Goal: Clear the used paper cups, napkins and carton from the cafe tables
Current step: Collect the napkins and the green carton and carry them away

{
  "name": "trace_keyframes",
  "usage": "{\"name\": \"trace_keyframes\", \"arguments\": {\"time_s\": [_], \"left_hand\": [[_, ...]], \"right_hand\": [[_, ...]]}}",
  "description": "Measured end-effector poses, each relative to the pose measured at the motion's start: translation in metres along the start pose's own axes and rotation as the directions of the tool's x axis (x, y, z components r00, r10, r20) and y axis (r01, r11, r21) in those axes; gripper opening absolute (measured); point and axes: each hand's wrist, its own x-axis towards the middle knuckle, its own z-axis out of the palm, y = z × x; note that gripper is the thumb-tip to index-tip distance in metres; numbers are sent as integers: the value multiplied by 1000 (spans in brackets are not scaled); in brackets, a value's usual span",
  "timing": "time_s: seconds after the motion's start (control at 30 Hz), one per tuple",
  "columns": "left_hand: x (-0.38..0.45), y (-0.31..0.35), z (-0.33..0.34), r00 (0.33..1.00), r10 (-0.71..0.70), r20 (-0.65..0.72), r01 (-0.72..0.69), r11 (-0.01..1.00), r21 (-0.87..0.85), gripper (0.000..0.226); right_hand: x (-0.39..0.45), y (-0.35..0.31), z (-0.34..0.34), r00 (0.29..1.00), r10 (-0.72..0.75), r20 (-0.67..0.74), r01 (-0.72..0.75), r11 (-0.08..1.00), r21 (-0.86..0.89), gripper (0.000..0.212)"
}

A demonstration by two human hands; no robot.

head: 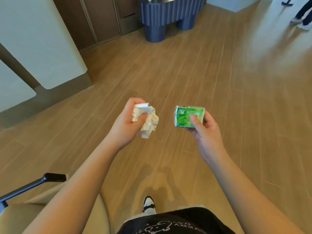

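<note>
My left hand grips a crumpled white napkin, its fingers curled round the wad, which sticks out to the right of the fist. My right hand holds a small green drink carton lying on its side, thumb on its front face and fingers underneath. Both hands are held out in front of me above a wooden plank floor, about a hand's width apart. No paper cups are in view.
A white-and-brown counter runs along the left. A dark blue ribbed furniture piece stands ahead at the back. A beige chair with a dark armrest is at my lower left. Another person's legs show at the top right.
</note>
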Motion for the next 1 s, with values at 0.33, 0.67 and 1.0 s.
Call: {"name": "trace_keyframes", "arguments": {"time_s": [0.33, 0.67, 1.0], "left_hand": [[189, -26, 30, 998, -43, 43, 44, 999, -10, 29], [378, -27, 76, 991, -132, -11, 132, 991, 7, 26], [535, -58, 84, 987, -155, -35, 155, 988, -4, 26]], "right_hand": [[181, 14, -30, 997, 59, -44, -57, 997, 51, 20], [388, -17, -74, 995, 97, 36, -98, 995, 35, 18], [547, -12, -78, 992, 108, 61, -110, 993, 42, 18]]}}
